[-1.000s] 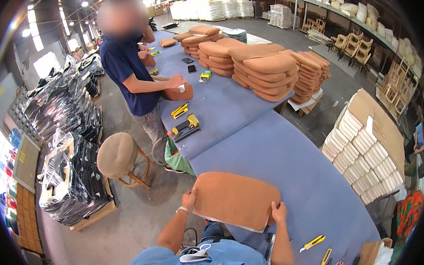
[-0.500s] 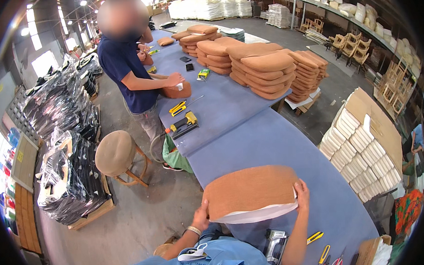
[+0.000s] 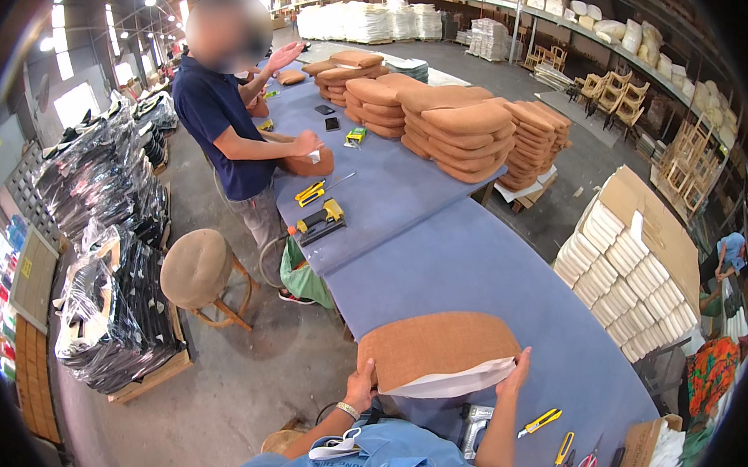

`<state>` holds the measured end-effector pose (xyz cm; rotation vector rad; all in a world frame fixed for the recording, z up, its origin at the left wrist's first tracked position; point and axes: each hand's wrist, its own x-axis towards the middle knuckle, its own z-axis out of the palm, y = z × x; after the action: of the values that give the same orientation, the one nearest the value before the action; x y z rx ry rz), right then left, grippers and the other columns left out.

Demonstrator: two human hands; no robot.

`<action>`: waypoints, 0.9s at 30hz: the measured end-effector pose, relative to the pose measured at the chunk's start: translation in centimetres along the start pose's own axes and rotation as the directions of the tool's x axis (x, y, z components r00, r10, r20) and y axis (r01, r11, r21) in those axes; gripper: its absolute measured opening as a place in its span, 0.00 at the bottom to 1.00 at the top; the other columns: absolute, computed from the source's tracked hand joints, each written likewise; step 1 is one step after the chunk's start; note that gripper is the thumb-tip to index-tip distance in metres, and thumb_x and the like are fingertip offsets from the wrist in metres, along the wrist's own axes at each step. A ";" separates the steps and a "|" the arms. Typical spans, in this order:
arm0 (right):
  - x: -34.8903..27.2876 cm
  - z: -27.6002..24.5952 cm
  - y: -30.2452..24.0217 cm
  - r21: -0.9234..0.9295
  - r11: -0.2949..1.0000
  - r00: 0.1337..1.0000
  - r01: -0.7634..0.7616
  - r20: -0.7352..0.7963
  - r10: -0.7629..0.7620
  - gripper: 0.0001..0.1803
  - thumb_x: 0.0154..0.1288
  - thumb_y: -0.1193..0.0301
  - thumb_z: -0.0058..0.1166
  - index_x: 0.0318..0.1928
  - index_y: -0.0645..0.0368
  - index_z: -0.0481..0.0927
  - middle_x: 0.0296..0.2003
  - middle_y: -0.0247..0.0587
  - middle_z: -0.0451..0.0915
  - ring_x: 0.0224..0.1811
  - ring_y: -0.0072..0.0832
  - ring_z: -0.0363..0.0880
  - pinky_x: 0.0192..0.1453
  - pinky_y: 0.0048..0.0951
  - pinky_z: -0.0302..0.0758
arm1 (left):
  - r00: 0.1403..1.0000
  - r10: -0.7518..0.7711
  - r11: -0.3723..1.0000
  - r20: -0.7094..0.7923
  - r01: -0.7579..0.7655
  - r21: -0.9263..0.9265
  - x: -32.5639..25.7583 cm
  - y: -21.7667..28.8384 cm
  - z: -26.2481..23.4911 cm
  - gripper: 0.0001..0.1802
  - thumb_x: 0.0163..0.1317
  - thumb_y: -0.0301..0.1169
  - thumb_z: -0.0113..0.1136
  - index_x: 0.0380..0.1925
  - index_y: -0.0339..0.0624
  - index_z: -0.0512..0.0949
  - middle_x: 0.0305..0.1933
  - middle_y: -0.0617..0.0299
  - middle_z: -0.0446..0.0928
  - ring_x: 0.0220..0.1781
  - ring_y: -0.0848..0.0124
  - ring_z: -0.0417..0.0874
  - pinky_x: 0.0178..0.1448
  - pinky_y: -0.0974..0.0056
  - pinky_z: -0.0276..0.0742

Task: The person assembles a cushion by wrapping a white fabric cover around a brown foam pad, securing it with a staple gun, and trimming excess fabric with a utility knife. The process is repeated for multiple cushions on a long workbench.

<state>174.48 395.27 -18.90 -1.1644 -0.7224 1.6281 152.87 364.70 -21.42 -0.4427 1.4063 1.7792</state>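
Left hand (image 3: 362, 390) gripping left edge of brown seat cushion (image 3: 436, 349), fingers curled under; right hand (image 3: 514, 376) clasping right edge, white underside showing; cushion tilted up on blue table (image 3: 475, 262), between both hands; lifted higher and closer to body than half second ago

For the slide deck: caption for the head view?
Both hands, left hand and right hand, hold a brown cushion on the blue table.

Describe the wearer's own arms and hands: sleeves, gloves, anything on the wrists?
Both hands are bare, no gloves. The left hand has a pale beaded bracelet at the wrist. The right hand shows nothing worn. The forearms are uncovered; a light blue shirt is visible below.
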 end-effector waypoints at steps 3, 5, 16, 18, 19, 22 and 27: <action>-1.1 0.8 0.0 -0.344 0.937 0.996 0.051 -0.052 -0.073 0.24 0.75 0.49 0.58 0.44 0.60 0.74 0.43 0.41 0.75 0.48 0.31 0.74 0.53 0.40 0.74 | 0.994 -0.081 0.997 0.067 0.082 -0.009 0.4 -0.2 -0.7 0.41 0.70 0.53 0.66 0.71 0.36 0.67 0.66 0.49 0.77 0.65 0.51 0.81 0.64 0.36 0.78; 0.0 -0.6 1.2 -0.508 0.855 0.989 0.105 -0.034 -0.142 0.23 0.73 0.50 0.59 0.42 0.60 0.75 0.41 0.42 0.76 0.46 0.30 0.74 0.50 0.39 0.73 | 0.993 -0.100 0.995 0.059 0.100 0.002 0.7 -0.5 -0.7 0.42 0.69 0.53 0.67 0.72 0.36 0.65 0.69 0.47 0.75 0.68 0.49 0.78 0.67 0.33 0.74; -3.0 -2.0 0.9 -0.413 0.897 0.987 0.160 0.094 -0.132 0.23 0.74 0.58 0.60 0.56 0.64 0.84 0.43 0.39 0.84 0.44 0.26 0.80 0.48 0.35 0.77 | 0.997 -0.071 0.997 0.030 0.071 -0.010 2.9 -2.5 -1.8 0.44 0.71 0.56 0.63 0.74 0.37 0.62 0.72 0.47 0.71 0.70 0.46 0.76 0.67 0.31 0.74; -2.8 -2.7 1.2 -0.462 0.877 0.991 0.134 0.088 -0.105 0.28 0.70 0.55 0.65 0.59 0.66 0.82 0.49 0.43 0.85 0.50 0.29 0.82 0.55 0.36 0.78 | 0.993 -0.044 0.997 0.111 0.052 -0.064 1.9 -2.3 -1.3 0.43 0.72 0.57 0.62 0.73 0.37 0.64 0.71 0.48 0.73 0.69 0.49 0.77 0.65 0.37 0.78; -1.9 -3.7 2.4 -0.557 0.827 0.993 0.075 -0.037 -0.115 0.32 0.67 0.54 0.67 0.61 0.66 0.82 0.55 0.48 0.85 0.57 0.34 0.82 0.61 0.37 0.77 | 0.989 -0.017 0.996 0.145 0.029 -0.079 1.0 -2.0 -0.6 0.42 0.72 0.57 0.61 0.72 0.37 0.65 0.70 0.49 0.74 0.68 0.51 0.78 0.65 0.41 0.80; -2.9 -3.7 3.2 -0.563 0.812 0.987 0.155 0.130 -0.098 0.28 0.66 0.54 0.67 0.56 0.66 0.83 0.55 0.54 0.83 0.59 0.41 0.81 0.64 0.40 0.75 | 0.993 -0.086 0.995 0.079 0.090 -0.038 0.5 -1.6 -2.0 0.39 0.72 0.56 0.62 0.70 0.38 0.67 0.68 0.52 0.75 0.66 0.54 0.80 0.67 0.47 0.80; -4.5 -3.9 3.0 -0.539 0.840 0.996 0.071 -0.011 -0.092 0.25 0.67 0.55 0.66 0.51 0.64 0.85 0.53 0.54 0.83 0.57 0.45 0.81 0.62 0.42 0.75 | 0.997 -0.079 0.997 0.022 0.079 -0.005 0.2 -1.9 -1.6 0.40 0.72 0.57 0.62 0.71 0.39 0.66 0.70 0.55 0.74 0.71 0.56 0.76 0.71 0.51 0.77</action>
<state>177.37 389.76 -21.35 -1.5281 -1.2428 1.3598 153.92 363.42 -23.29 -0.4742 1.3504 1.7196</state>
